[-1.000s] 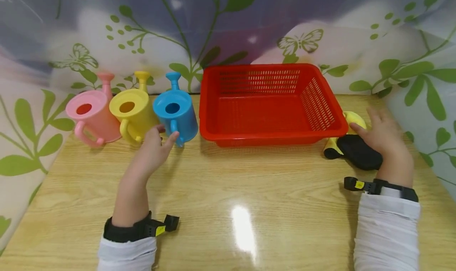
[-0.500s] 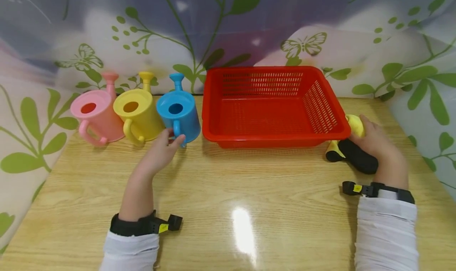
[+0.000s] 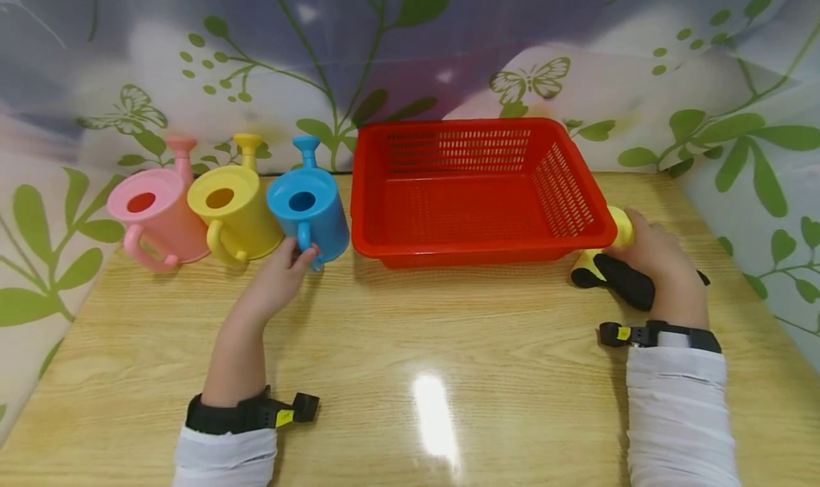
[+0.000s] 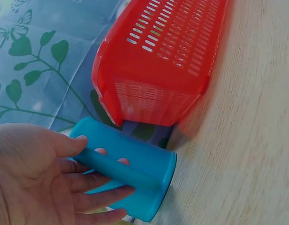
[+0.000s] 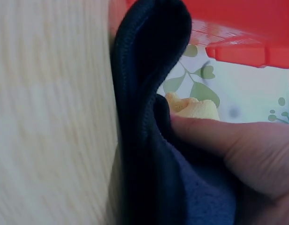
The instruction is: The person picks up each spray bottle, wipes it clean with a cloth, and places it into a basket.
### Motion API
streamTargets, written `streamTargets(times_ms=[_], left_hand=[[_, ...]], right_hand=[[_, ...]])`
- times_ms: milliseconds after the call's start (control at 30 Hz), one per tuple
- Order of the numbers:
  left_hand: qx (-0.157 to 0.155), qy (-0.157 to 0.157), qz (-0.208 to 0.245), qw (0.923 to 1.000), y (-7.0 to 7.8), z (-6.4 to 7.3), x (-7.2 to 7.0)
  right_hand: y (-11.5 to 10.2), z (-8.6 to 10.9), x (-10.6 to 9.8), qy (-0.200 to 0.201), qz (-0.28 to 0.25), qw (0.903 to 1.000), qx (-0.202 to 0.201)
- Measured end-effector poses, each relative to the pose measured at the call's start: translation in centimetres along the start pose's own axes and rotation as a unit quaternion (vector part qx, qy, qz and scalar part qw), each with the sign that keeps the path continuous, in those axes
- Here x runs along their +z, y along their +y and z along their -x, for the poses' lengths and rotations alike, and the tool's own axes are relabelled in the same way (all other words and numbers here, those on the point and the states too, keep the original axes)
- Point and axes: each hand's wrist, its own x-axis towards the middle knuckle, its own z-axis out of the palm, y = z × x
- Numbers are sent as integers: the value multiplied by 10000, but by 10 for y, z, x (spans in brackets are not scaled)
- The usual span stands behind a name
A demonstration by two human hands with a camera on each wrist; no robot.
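Observation:
My left hand (image 3: 272,284) holds the handle of a blue watering can (image 3: 328,220), which stands upright left of the basket. In the left wrist view the thumb lies on top of the can's handle (image 4: 121,171), and fingertips show through the gap behind it. At the right, my right hand (image 3: 660,259) grips a soft yellow and black cloth item (image 3: 626,282) beside the basket's front right corner. The right wrist view shows the thumb pressed against its folded black edge (image 5: 149,117), with the other fingers hidden. I cannot tell what kind of item it is.
A red plastic basket (image 3: 480,250) with slotted walls stands at the back of the wooden table (image 3: 512,373). Left of the blue can are a yellow watering can (image 3: 256,223) and a pink one (image 3: 184,223). A leaf-patterned curtain (image 3: 461,38) hangs close behind them.
My left hand has moved up onto the blue can's handle and taken hold of it. My right hand has come down onto the cloth item, gripped it and bunched it slightly leftward.

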Motion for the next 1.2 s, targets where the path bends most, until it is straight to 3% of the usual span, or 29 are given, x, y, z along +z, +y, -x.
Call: streamTargets(times_ms=[167, 433, 667, 933, 1200], left_hand=[[-135, 41, 32, 9999, 1, 1, 0], [-519, 424, -107, 9977, 6, 8, -6], [-789, 981, 176, 9919, 17, 4, -1], [-736, 1826, 555, 9789, 23, 3, 3], [-696, 2194, 909, 9689, 32, 8, 1]], right_hand=[[-1, 2, 0, 158, -22, 9999, -18], [-9, -2, 3, 246, -146, 9995, -119], [0, 2, -1, 371, -488, 9981, 85], [6, 7, -12, 563, -621, 9956, 419], [4, 15, -19, 1055, -749, 9904, 484]])
